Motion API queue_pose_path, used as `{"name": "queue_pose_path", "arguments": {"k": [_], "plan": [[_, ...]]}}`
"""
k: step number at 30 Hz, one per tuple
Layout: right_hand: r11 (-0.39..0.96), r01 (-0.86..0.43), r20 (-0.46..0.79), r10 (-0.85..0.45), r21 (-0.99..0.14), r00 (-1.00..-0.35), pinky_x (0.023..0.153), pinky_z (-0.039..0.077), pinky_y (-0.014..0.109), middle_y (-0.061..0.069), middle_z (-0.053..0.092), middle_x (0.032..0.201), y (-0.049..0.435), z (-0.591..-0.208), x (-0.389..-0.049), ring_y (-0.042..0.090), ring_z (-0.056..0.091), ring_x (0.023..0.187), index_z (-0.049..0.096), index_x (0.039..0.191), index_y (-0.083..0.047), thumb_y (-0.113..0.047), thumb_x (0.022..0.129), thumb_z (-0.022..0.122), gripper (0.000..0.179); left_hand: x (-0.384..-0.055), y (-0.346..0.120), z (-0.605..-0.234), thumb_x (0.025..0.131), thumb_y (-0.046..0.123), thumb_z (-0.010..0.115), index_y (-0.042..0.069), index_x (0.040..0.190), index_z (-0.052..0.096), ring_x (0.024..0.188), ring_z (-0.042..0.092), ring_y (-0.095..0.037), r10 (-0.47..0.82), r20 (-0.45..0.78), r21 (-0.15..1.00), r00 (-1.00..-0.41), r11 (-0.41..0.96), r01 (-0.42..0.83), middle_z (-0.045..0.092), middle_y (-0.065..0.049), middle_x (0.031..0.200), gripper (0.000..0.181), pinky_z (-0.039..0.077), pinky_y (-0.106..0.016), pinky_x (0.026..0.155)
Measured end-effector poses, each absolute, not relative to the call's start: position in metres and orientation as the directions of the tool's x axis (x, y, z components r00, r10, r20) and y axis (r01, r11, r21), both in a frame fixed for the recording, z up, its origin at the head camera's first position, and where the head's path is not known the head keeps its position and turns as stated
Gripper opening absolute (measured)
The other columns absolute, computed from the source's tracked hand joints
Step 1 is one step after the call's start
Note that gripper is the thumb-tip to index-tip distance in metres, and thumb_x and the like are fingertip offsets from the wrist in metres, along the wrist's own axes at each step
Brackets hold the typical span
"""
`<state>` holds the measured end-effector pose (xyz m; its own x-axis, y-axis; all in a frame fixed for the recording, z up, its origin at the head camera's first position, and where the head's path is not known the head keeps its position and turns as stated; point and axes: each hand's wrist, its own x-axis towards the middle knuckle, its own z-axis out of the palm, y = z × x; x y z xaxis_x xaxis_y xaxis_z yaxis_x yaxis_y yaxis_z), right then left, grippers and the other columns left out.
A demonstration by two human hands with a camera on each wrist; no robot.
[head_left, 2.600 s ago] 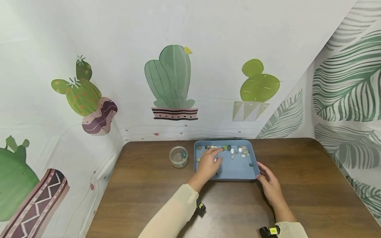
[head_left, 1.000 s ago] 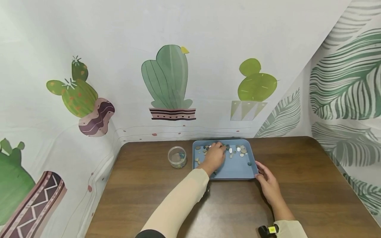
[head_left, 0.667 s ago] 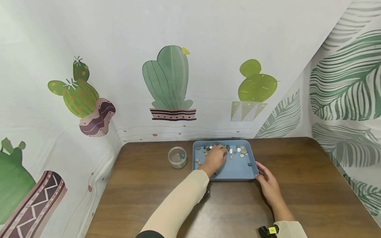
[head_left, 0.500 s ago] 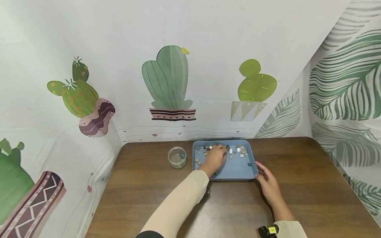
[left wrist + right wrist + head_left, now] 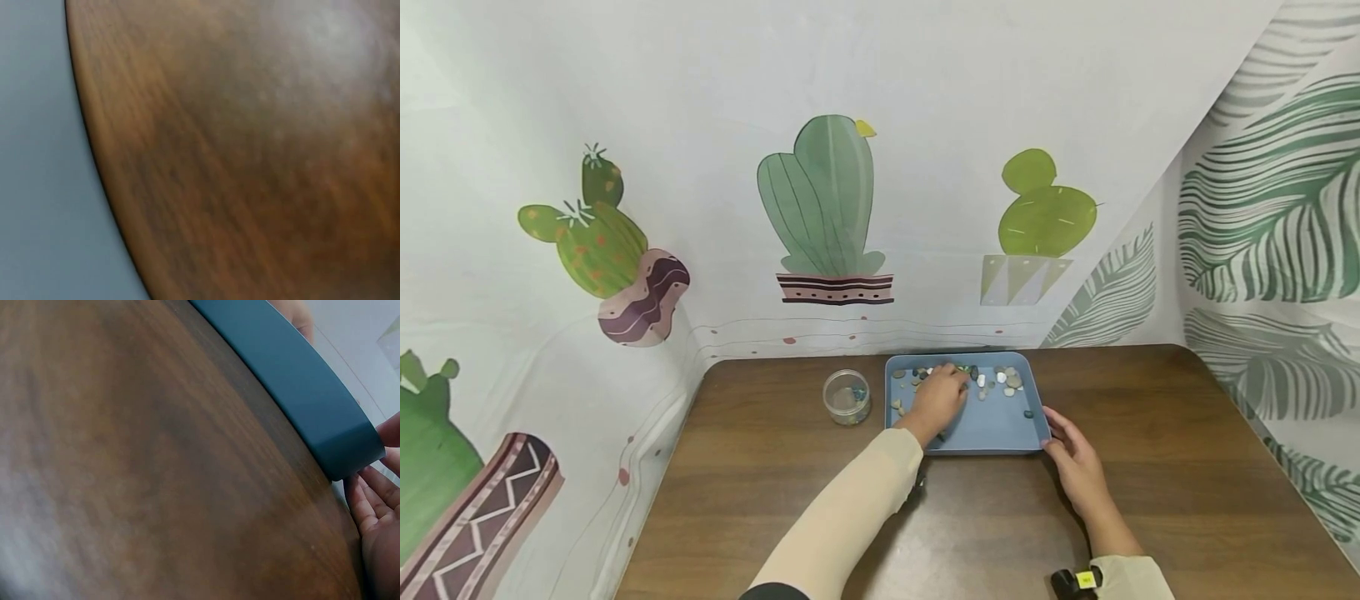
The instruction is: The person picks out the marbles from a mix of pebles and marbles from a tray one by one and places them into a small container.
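A shallow blue tray [image 5: 1000, 429] holds several pebbles, among them white, grey, tan and dark green ones. My left hand [image 5: 934, 400] reaches into it with bent fingers, at the back row beside a dark pebble [image 5: 974, 372]. Its fingertips are hidden, so I cannot tell whether a pebble is between them. At the tray's near right corner, my right hand [image 5: 1078, 467] grips the tray, thumb at the rim. The right wrist view shows my right hand [image 5: 378, 525] with fingers at the corner of the tray [image 5: 300, 394]. The left wrist view has no hand in it.
Left of the tray stands a round clear jar [image 5: 847, 397] with a few bluish-green pieces inside. Both rest on a brown wooden table [image 5: 760, 467]. Behind it hangs a white cloth [image 5: 940, 208] printed with cacti and leaves.
Over the earlier frames my left hand moved right and further into the tray, its fingers going from outstretched to bent. Lately it shifted only slightly. The right hand kept its grip.
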<state>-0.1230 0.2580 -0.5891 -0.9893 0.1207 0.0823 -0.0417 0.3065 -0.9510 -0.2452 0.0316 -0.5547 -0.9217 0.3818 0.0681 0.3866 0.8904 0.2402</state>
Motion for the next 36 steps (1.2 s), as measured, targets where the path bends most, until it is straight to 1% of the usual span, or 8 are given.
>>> {"name": "queue_pose_path", "arguments": {"k": [6, 10, 13, 15, 21, 28, 34, 36], "plan": [[0.310, -0.036, 0.078, 0.121, -0.950, -0.990, 0.092, 0.040, 0.000, 0.022, 0.050, 0.149, 0.258, -0.589, -0.123, -0.010, 0.049, 0.117, 0.046, 0.150, -0.008, -0.005, 0.103, 0.051, 0.048, -0.248, 0.029, -0.556, 0.103, 0.029, 0.057, 0.023, 0.128, 0.068, 0.117, 0.063, -0.014, 0.368, 0.077, 0.271, -0.927, 0.887, 0.374, 0.066, 0.004, 0.122, 0.028, 0.053, -0.029, 0.101], [0.309, -0.033, 0.073, 0.119, -0.950, -0.990, 0.091, 0.040, 0.000, 0.022, 0.049, 0.149, 0.258, -0.588, -0.123, -0.009, 0.049, 0.118, 0.046, 0.151, -0.009, -0.006, 0.103, 0.051, 0.048, -0.248, 0.024, -0.553, 0.103, 0.026, 0.057, 0.022, 0.126, 0.069, 0.108, 0.065, -0.013, 0.346, 0.122, 0.325, -0.930, 0.872, 0.367, 0.067, 0.004, 0.116, 0.026, 0.055, -0.031, 0.098], [0.308, -0.029, 0.069, 0.122, -0.951, -0.990, 0.091, 0.041, 0.000, 0.022, 0.050, 0.149, 0.258, -0.588, -0.123, -0.008, 0.050, 0.117, 0.046, 0.151, -0.010, -0.006, 0.103, 0.051, 0.048, -0.246, 0.020, -0.549, 0.103, 0.026, 0.058, 0.021, 0.125, 0.068, 0.098, 0.064, -0.011, 0.351, 0.148, 0.350, -0.925, 0.856, 0.381, 0.066, 0.004, 0.112, 0.025, 0.056, -0.032, 0.092], [0.308, -0.026, 0.067, 0.124, -0.951, -0.990, 0.091, 0.041, 0.000, 0.022, 0.050, 0.149, 0.258, -0.588, -0.123, -0.009, 0.050, 0.117, 0.046, 0.151, -0.010, -0.006, 0.103, 0.051, 0.048, -0.245, 0.017, -0.546, 0.103, 0.027, 0.059, 0.020, 0.125, 0.068, 0.095, 0.063, -0.011, 0.362, 0.156, 0.365, -0.919, 0.843, 0.394, 0.065, 0.003, 0.112, 0.025, 0.056, -0.031, 0.091], [0.311, -0.026, 0.068, 0.126, -0.950, -0.990, 0.091, 0.040, 0.000, 0.022, 0.049, 0.150, 0.259, -0.588, -0.123, -0.010, 0.049, 0.118, 0.046, 0.150, -0.009, -0.006, 0.102, 0.051, 0.048, -0.240, 0.010, -0.544, 0.101, 0.026, 0.062, 0.020, 0.123, 0.068, 0.086, 0.060, -0.009, 0.363, 0.202, 0.420, -0.910, 0.807, 0.415, 0.065, 0.002, 0.111, 0.023, 0.053, -0.022, 0.075], [0.317, -0.025, 0.069, 0.127, -0.948, -0.990, 0.091, 0.040, -0.001, 0.022, 0.049, 0.150, 0.258, -0.588, -0.123, -0.011, 0.049, 0.117, 0.046, 0.150, -0.009, -0.007, 0.103, 0.051, 0.048, -0.233, 0.006, -0.545, 0.101, 0.024, 0.062, 0.018, 0.121, 0.069, 0.094, 0.067, -0.009, 0.348, 0.270, 0.470, -0.898, 0.766, 0.438, 0.065, 0.001, 0.109, 0.021, 0.055, -0.019, 0.077], [0.323, -0.017, 0.060, 0.125, -0.946, -0.990, 0.091, 0.040, -0.001, 0.021, 0.049, 0.151, 0.258, -0.585, -0.122, -0.010, 0.048, 0.117, 0.045, 0.151, -0.011, -0.008, 0.103, 0.051, 0.048, -0.227, 0.002, -0.547, 0.099, 0.018, 0.064, 0.013, 0.118, 0.071, 0.093, 0.069, -0.012, 0.307, 0.336, 0.547, -0.891, 0.706, 0.450, 0.066, -0.002, 0.109, 0.020, 0.056, -0.017, 0.077], [0.324, -0.014, 0.057, 0.125, -0.946, -0.991, 0.091, 0.040, -0.001, 0.021, 0.048, 0.151, 0.258, -0.585, -0.122, -0.010, 0.048, 0.117, 0.045, 0.151, -0.011, -0.009, 0.103, 0.052, 0.049, -0.224, 0.000, -0.546, 0.099, 0.018, 0.065, 0.013, 0.117, 0.071, 0.092, 0.069, -0.011, 0.285, 0.339, 0.570, -0.897, 0.696, 0.437, 0.066, -0.001, 0.109, 0.020, 0.056, -0.016, 0.076]]}}
